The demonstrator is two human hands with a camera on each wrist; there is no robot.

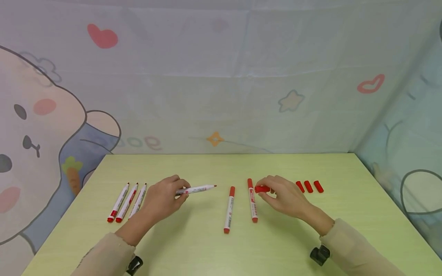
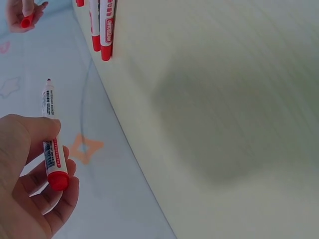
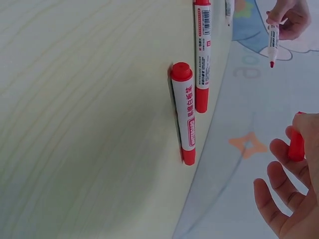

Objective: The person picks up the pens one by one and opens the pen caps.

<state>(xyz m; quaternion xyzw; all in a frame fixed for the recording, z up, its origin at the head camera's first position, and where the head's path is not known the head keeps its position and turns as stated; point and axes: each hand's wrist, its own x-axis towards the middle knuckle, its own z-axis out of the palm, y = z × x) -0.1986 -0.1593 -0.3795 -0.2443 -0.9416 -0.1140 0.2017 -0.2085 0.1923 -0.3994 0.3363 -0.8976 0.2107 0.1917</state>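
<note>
My left hand (image 1: 168,196) grips an uncapped whiteboard marker (image 1: 199,189) above the table, its red tip pointing right. In the left wrist view the thumb presses along the barrel of that marker (image 2: 53,139), and its red end sits by the curled fingers. My right hand (image 1: 284,195) pinches a red marker cap (image 1: 262,189) between thumb and index finger; the right wrist view has the same cap (image 3: 296,145) at the fingertips, the other fingers spread. Two capped markers lie between the hands, one at the centre (image 1: 229,210) and one (image 1: 253,201) just left of the right hand.
On the left of the table (image 1: 207,253) lie several uncapped markers (image 1: 127,203) side by side, tips away from me. Behind my right hand, several loose red caps (image 1: 308,186) form a row. A printed cloth (image 1: 221,76) hangs along the table's far edge.
</note>
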